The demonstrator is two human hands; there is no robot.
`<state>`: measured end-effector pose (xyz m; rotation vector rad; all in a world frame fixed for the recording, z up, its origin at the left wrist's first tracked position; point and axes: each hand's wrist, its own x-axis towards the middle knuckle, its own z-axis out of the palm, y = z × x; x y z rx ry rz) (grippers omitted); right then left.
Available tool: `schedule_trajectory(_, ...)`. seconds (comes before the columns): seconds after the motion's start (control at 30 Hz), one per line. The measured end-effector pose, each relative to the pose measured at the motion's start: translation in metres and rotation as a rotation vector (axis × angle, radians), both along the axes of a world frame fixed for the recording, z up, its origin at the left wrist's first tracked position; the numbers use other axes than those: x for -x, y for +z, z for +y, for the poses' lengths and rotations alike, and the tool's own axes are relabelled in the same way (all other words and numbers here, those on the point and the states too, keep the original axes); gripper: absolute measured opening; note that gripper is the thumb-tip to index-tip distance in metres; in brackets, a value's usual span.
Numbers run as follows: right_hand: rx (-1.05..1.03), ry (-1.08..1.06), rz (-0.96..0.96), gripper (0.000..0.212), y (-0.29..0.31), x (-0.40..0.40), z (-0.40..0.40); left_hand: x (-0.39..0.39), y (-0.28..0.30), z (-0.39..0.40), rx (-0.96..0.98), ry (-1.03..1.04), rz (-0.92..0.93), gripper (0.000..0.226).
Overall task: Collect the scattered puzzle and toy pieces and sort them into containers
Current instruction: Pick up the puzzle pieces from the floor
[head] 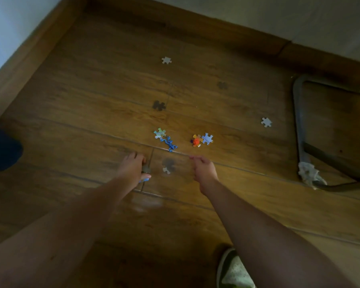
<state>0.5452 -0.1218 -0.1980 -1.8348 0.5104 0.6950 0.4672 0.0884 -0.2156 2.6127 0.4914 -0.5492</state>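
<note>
Puzzle pieces lie scattered on the wooden floor: a pale one point(166, 60) far off, two dark ones point(158, 105) point(222, 85), a white one point(266, 122) at the right, and a green one point(159, 133) touching a blue toy lizard point(169, 143). An orange toy point(196, 141) lies against a light blue piece point(207, 138). A small pale piece point(166, 170) sits between my hands. My left hand point(132, 168) is low over the floor, fingers closed around a grey piece and a blue one. My right hand point(204, 170) hovers with curled fingers; nothing shows in it.
A metal chair frame point(299, 121) stands at the right with a crumpled cloth point(309, 173) at its foot. My shoe point(233, 271) is at the bottom edge. A dark blue object point(0, 148) lies at the left. Wooden skirting point(25, 50) lines the walls.
</note>
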Motion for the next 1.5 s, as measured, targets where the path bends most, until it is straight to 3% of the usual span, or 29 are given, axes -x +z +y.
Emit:
schedule_trajectory(0.17,0.433,0.454,-0.299,0.029,0.002,-0.011,-0.003,0.004,0.001,0.007,-0.004,-0.063,0.084,0.042)
schedule_trajectory(0.27,0.609,0.679,-0.327,0.051,0.002,-0.02,0.004,0.006,0.006,0.006,0.183,-0.023,0.082,0.022)
schedule_trajectory(0.37,0.696,0.778,-0.307,0.055,0.001,-0.03,0.015,0.009,0.012,0.008,0.322,0.041,0.096,0.02)
schedule_trajectory(0.53,0.752,0.835,-0.289,0.055,-0.006,-0.042,0.02,0.015,0.014,0.015,0.314,0.059,0.083,0.02)
schedule_trajectory(0.83,0.803,0.785,-0.37,0.048,-0.014,-0.033,0.023,0.022,0.009,0.03,0.338,0.131,0.086,0.02)
schedule_trajectory(1.0,0.717,0.657,-0.445,0.032,-0.018,-0.022,0.016,0.018,0.01,0.028,0.353,0.168,0.102,0.02)
schedule_trajectory(1.13,0.681,0.655,-0.39,0.018,-0.017,-0.028,0.011,0.012,0.007,0.027,0.408,0.212,0.102,0.027)
schedule_trajectory(1.33,0.573,0.355,-0.393,0.034,-0.013,-0.028,0.002,0.007,0.008,0.015,0.544,0.222,0.064,0.014)
schedule_trajectory(1.5,0.57,0.377,-0.294,0.026,-0.016,-0.034,-0.001,0.004,0.011,0.009,0.535,0.194,0.059,0.026)
